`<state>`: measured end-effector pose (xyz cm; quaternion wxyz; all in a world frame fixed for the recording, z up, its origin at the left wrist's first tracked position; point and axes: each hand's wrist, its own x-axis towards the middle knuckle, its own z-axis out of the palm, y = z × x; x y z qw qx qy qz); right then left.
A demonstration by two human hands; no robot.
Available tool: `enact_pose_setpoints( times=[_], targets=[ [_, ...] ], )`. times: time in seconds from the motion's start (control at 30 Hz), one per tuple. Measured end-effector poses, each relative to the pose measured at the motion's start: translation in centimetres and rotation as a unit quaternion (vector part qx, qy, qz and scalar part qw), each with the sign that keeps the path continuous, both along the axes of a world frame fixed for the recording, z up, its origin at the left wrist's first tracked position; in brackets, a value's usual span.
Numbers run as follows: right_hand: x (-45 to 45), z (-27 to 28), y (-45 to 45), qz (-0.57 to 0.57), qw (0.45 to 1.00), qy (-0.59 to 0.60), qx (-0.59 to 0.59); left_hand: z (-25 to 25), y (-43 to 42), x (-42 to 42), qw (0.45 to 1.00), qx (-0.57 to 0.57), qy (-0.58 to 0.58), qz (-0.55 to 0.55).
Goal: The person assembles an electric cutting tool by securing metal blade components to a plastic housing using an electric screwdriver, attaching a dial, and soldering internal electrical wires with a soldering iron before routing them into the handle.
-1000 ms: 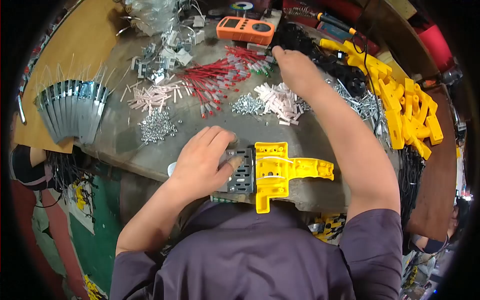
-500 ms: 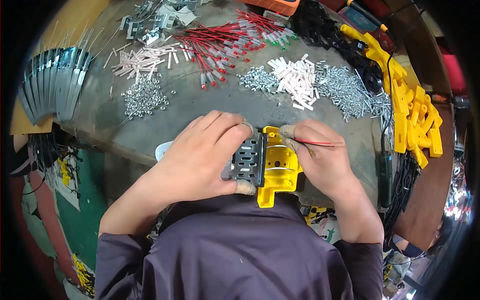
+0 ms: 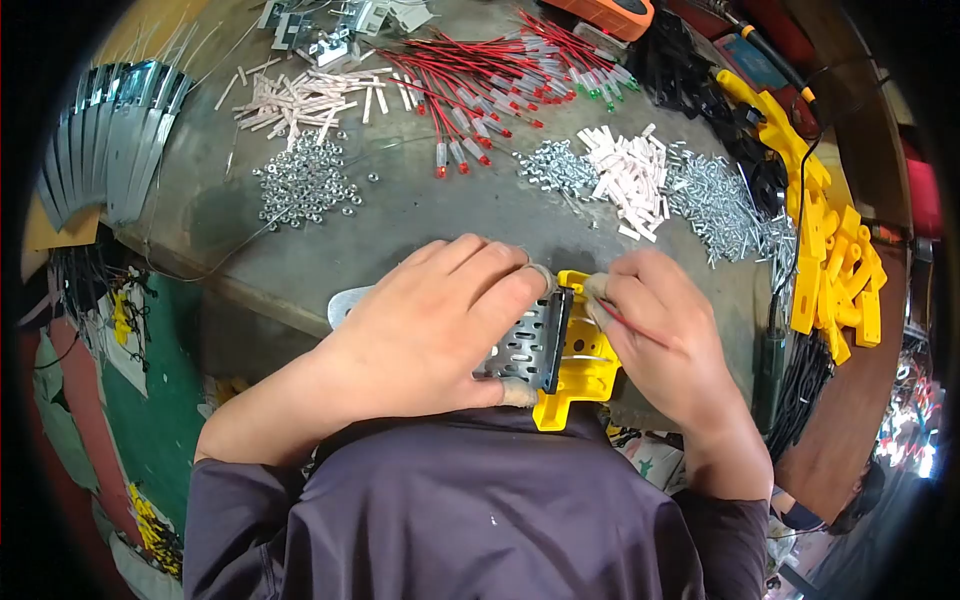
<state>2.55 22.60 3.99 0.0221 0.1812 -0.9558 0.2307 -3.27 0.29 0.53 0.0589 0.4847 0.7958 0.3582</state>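
My left hand (image 3: 430,325) is closed around a dark slotted metal plate (image 3: 524,345), thumb at the near end and fingertips at the far end. Along the plate's right side sits an open yellow plastic housing (image 3: 583,378) with a round hole and a thin white strip inside. My right hand (image 3: 668,335) pinches red and dark wires (image 3: 632,325) at the housing's far right corner. Whatever is on the wires' end is hidden by the fingertips. Fingertip coverings show on both hands. A rounded grey metal end (image 3: 346,303) juts out left of my left hand.
Beyond the hands lie nuts (image 3: 303,182), red-wired indicator lights (image 3: 470,90), pale sleeves (image 3: 635,180) and small screws (image 3: 715,205). Yellow plastic parts (image 3: 835,270) pile up at the right. Long metal blades (image 3: 110,150) fan out at the left. An orange tool (image 3: 605,15) rests at the back.
The view has shifted, so bench items and hands appear further right. My right fingertips stay by the housing's far corner, and the wires now slant down to the right.
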Motion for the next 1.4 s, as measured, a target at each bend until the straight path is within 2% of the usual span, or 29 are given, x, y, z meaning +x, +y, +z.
enact_pose_setpoints(
  times=[0.07,0.2,0.27,0.4,0.5,0.57,0.73,0.83,0.9,0.93,0.97,1.0,1.07,1.1,1.17,1.27,1.33,1.37,1.4],
  targets=[
    [-0.2,0.8,0.2,0.036,0.996,-0.003,0.076,-0.1,0.0,-0.1,1.0,0.001,-0.011,-0.002],
    [-0.8,1.3,-0.4,0.039,0.996,-0.039,0.076,0.1,-0.1,-0.2,1.0,-0.003,-0.02,-0.008],
    [-1.0,1.4,-0.2,0.074,0.988,-0.038,0.131,0.0,-0.2,-0.2,1.0,0.0,-0.026,-0.007],
    [-1.5,1.6,-0.1,0.075,0.986,-0.052,0.139,0.1,-0.3,-0.4,0.999,0.008,-0.03,-0.017],
    [-2.6,1.9,0.1,0.077,0.986,-0.115,0.096,-0.1,-0.2,-0.5,0.999,0.011,-0.036,-0.018],
    [-3.8,2.4,-0.3,0.134,0.972,-0.138,0.136,-0.2,-0.1,-0.4,0.999,0.014,-0.037,-0.018],
    [-3.5,2.0,-0.4,0.141,0.966,-0.129,0.175,-0.1,-0.3,-0.2,0.999,0.025,-0.032,-0.004],
    [-4.1,1.6,0.6,0.135,0.975,-0.118,0.13,-0.2,-0.1,-0.2,0.999,0.015,-0.029,-0.005],
    [-5.9,2.2,1.3,0.144,0.958,-0.233,0.087,-0.1,-0.1,-0.2,1.0,0.006,-0.025,-0.008],
    [-6.9,3.1,1.2,0.075,0.941,-0.327,0.05,-0.1,-0.1,-0.3,1.0,-0.003,-0.025,-0.01],
    [-8.1,3.0,1.6,0.079,0.942,-0.326,-0.006,-0.2,-0.2,-0.2,1.0,-0.005,-0.024,-0.009],
    [-9.1,2.2,1.5,0.069,0.977,-0.2,0.005,-0.2,-0.2,-0.2,1.0,0.006,-0.019,-0.004],
    [-11.5,0.3,-0.3,0.028,0.998,-0.043,-0.019,-0.3,-0.2,0.0,1.0,0.018,-0.009,0.0],
    [-12.5,-1.2,-0.8,0.028,0.999,-0.038,-0.019,-0.4,-0.2,0.0,0.999,0.033,-0.009,0.008],
    [-13.8,-3.4,-1.6,0.045,0.986,0.126,0.1,-0.7,-0.2,-0.1,0.999,0.047,-0.006,0.018],
    [-12.8,-2.1,-2.1,0.0,0.996,0.069,0.056,-1.0,-0.8,-0.8,0.996,0.083,-0.009,0.018],
    [-11.2,0.2,-2.3,-0.004,0.998,0.053,0.024,-0.8,-1.4,-1.5,0.985,0.124,-0.121,0.026],
    [-10.2,1.4,-2.4,-0.013,0.999,0.037,-0.006,-0.7,-1.4,-1.8,0.985,0.124,-0.118,0.026],
    [-9.0,2.4,-2.6,-0.014,0.999,0.039,-0.005,-0.5,-1.3,-2.0,0.945,0.15,-0.288,0.045]
  ],
)
